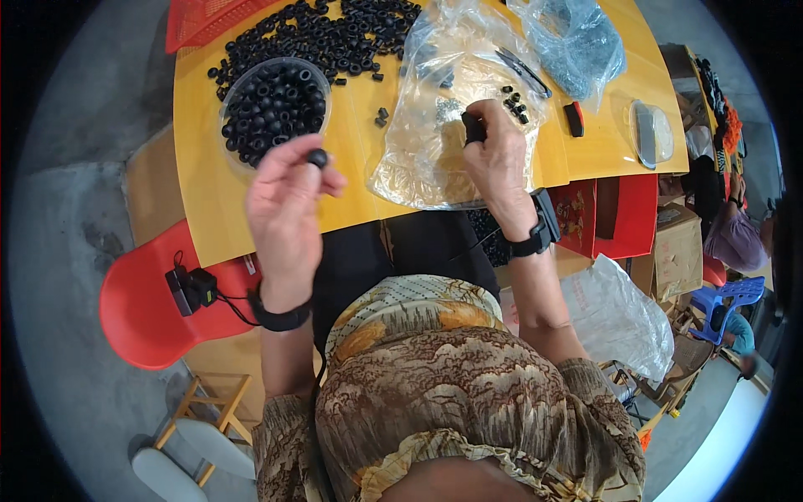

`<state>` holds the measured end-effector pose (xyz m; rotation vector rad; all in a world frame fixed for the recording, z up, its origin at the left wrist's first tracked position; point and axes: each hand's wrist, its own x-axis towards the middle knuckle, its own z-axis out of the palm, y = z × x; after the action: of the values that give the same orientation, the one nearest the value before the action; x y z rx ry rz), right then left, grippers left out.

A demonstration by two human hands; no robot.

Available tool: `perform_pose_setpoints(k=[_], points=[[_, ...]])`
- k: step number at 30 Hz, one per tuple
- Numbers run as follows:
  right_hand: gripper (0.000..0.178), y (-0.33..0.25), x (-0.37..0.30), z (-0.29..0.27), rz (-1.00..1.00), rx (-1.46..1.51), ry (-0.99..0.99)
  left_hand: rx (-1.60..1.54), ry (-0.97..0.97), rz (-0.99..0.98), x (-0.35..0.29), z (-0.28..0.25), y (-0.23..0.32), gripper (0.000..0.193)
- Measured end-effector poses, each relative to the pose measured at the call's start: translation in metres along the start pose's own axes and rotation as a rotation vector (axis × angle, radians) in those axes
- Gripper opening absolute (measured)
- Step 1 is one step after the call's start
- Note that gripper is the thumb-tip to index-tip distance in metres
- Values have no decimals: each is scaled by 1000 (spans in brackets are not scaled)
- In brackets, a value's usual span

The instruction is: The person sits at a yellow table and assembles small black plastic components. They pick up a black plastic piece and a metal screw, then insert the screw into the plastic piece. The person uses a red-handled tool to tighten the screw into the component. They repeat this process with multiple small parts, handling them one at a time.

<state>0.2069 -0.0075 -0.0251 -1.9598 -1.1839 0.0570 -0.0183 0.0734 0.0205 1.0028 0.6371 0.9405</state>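
My left hand pinches a small round black cap between thumb and fingers, just in front of a clear round tub filled with similar black parts. Over a clear plastic bag, my right hand is closed around a small black piece, whose exact kind is partly hidden by the fingers. A few short black parts lie on the bag beyond that hand, near a dark slim cutting tool.
Loose black parts spread across the back of the yellow table, beside a red basket. Another filled plastic bag and a clear case lie right. A red chair stands left; another person sits far right.
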Motion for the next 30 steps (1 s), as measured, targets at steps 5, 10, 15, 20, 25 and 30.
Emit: perform_pose_setpoints(k=[5, 10, 15, 20, 25, 30], points=[[16, -5, -8, -8, 254, 568, 12, -416, -59, -316, -20, 21, -29, 23], [14, -17, -21, -24, 378, 843, -74, -330, -91, -338, -29, 37, -36, 20], [11, -23, -42, -30, 397, 1054, -149, -151, -122, -201, -35, 42, -40, 19], [13, -30, -59, -35, 390, 1064, -212, 0, -140, -113, -39, 43, -41, 20], [13, -34, -67, -35, 348, 1122, -249, -9, -123, -105, -43, 46, -42, 19], [16, -42, -67, -40, 354, 1104, -282, 92, -155, -88, -47, 45, -44, 20]])
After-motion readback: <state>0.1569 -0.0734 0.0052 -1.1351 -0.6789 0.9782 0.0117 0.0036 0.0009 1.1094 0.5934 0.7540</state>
